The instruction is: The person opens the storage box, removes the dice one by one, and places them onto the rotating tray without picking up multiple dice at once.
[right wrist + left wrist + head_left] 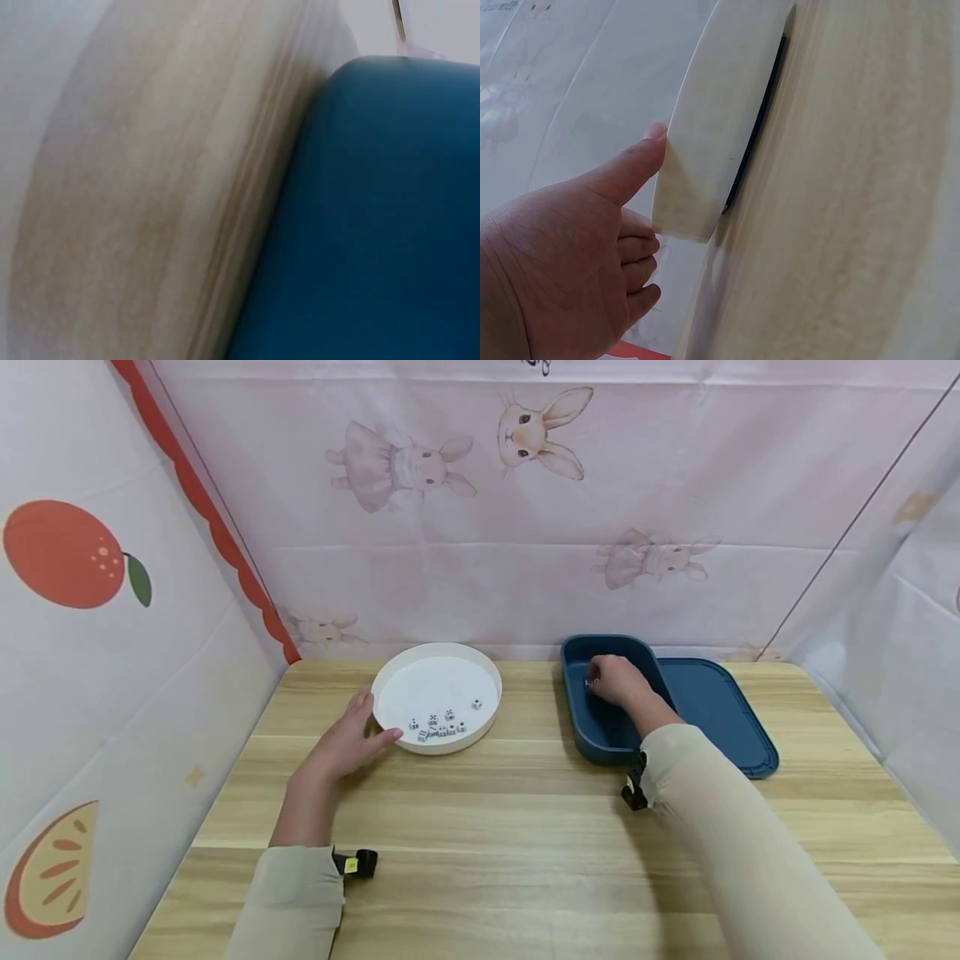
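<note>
A white round tray (pixel 437 672) holds several white dice (pixel 442 729) with dark pips, mostly gathered along its near side. My left hand (pixel 348 739) rests against the tray's left side, thumb at the rim and fingers spread along the outer wall. The left wrist view shows this hand (pixel 570 262) with its thumb on the rim. To the right, my right hand (pixel 621 681) reaches down into a dark blue box (pixel 609 757), fingers curled about small white dice (pixel 591 682) at their tips. In the right wrist view only the blue box wall (pixel 375 217) shows, not the hand.
A dark blue lid (pixel 712 710) lies flat on the wooden table (pixel 487 852), right beside the box. Behind the tray and box hangs a pink cloth (pixel 450 585) printed with rabbits. White printed cloth (pixel 112 693) also stands along the left side.
</note>
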